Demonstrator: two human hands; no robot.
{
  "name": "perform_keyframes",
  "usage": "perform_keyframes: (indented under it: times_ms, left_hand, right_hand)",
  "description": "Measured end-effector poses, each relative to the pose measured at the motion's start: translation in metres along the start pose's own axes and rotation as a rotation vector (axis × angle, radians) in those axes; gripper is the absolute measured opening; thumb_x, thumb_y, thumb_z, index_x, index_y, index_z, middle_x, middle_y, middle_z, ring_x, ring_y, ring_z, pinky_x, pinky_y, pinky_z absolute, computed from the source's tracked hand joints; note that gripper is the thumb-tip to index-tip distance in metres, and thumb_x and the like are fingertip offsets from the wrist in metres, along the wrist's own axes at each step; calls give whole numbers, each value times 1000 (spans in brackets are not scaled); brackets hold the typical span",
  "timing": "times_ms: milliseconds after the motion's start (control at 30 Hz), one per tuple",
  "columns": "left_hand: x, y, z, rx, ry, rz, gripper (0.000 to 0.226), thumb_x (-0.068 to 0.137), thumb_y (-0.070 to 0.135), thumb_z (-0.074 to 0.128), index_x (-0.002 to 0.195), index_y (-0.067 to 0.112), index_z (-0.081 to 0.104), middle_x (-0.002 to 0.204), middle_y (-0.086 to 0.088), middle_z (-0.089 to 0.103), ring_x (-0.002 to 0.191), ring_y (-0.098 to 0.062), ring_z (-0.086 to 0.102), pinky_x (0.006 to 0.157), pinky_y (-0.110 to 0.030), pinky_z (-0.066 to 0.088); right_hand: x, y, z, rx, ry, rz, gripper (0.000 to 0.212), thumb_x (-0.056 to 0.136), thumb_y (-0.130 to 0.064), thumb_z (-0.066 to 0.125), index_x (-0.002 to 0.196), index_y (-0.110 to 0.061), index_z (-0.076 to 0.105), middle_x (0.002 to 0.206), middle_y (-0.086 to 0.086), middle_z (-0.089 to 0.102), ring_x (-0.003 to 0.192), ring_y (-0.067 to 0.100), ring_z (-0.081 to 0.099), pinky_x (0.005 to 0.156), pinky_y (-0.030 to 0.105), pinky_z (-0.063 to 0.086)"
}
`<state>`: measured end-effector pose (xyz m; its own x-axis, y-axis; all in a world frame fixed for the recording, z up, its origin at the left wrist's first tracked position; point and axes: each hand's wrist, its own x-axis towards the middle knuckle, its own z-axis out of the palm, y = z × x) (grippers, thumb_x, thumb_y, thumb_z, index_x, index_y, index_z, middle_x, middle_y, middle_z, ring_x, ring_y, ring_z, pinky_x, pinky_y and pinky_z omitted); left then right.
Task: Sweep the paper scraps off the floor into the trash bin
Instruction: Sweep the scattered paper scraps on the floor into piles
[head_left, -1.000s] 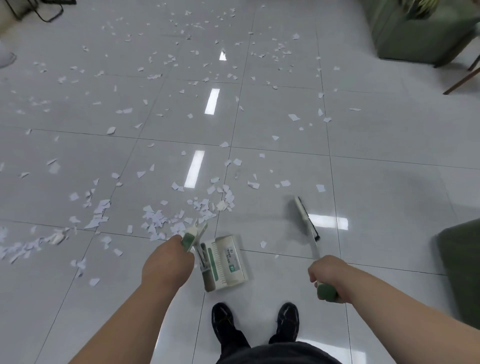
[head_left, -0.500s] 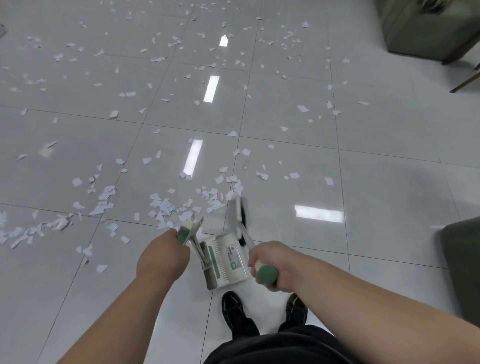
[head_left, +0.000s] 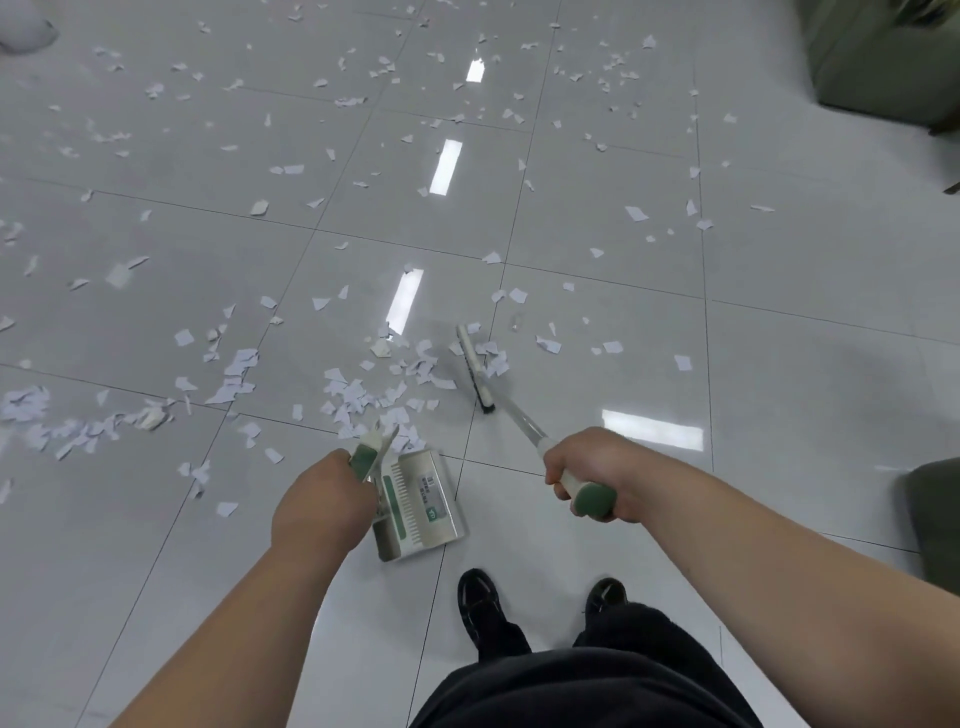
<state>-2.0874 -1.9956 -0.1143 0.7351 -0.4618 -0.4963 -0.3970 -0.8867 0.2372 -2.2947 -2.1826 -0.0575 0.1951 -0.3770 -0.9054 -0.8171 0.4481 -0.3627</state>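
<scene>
White paper scraps (head_left: 363, 395) lie scattered over the grey tiled floor, thickest just ahead of the dustpan. My left hand (head_left: 322, 499) grips the green-and-white handle of a white dustpan (head_left: 421, 509) that stands on the floor in front of my feet. My right hand (head_left: 592, 473) grips the green end of a broom handle. The broom head (head_left: 475, 369) rests on the floor to the right of the scrap pile, among a few scraps. No trash bin is in view.
A green upholstered seat (head_left: 883, 57) stands at the top right, another green piece (head_left: 935, 519) at the right edge. My black shoes (head_left: 480, 597) stand just behind the dustpan. More scraps (head_left: 31, 410) trail off to the left.
The broom head swung left to the dustpan half a second ago, and now it is out to the right and farther forward again. The dustpan stays in place.
</scene>
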Motion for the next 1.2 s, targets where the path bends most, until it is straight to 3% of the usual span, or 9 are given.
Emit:
perform_keyframes:
  times_ms: [233, 433, 567, 767, 1000, 1200]
  left_hand:
    - [-4, -1, -1, 7, 17, 19, 14, 89, 17, 50, 77, 20, 44, 76, -1, 56, 68, -21, 53, 58, -30, 36]
    - [5, -8, -4, -17, 37, 22, 8, 88, 17, 49, 81, 19, 48, 76, -1, 59, 65, -19, 54, 57, -29, 37]
    - [10, -5, -3, -30, 37, 39, 7, 87, 15, 50, 81, 18, 49, 76, -3, 60, 66, -20, 56, 57, -29, 38]
    - [8, 9, -4, -9, 18, 90, 6, 87, 16, 50, 81, 17, 48, 78, -2, 59, 72, -24, 57, 60, -30, 41]
    - [1, 19, 1, 3, 12, 106, 3, 89, 18, 51, 86, 17, 52, 79, -2, 60, 72, -22, 58, 60, -30, 41]
    - [-10, 22, 14, 17, 29, 101, 3, 88, 18, 50, 85, 17, 52, 79, -2, 61, 70, -21, 57, 58, -30, 40]
  right_hand:
    - [20, 9, -16, -106, 86, 71, 9, 83, -4, 61, 90, -9, 60, 68, 9, 61, 54, 22, 56, 55, 22, 41]
    - [36, 8, -26, -56, 126, 79, 13, 82, -3, 61, 89, -13, 56, 68, 9, 62, 72, 28, 59, 61, 26, 39]
    - [38, 12, -41, -39, 162, 82, 19, 82, -4, 62, 98, -12, 56, 67, 9, 63, 66, 25, 61, 57, 25, 39]
    - [21, 20, -61, -39, 195, 63, 21, 84, -4, 62, 103, -11, 57, 75, 10, 64, 41, 14, 58, 54, 23, 40]
    - [14, 36, -73, 13, 196, 75, 25, 82, -4, 63, 106, -11, 58, 71, 10, 64, 40, 16, 58, 55, 25, 39]
    - [13, 60, -88, 80, 189, 82, 31, 81, -2, 62, 110, -13, 57, 82, 12, 62, 36, 15, 57, 53, 22, 38]
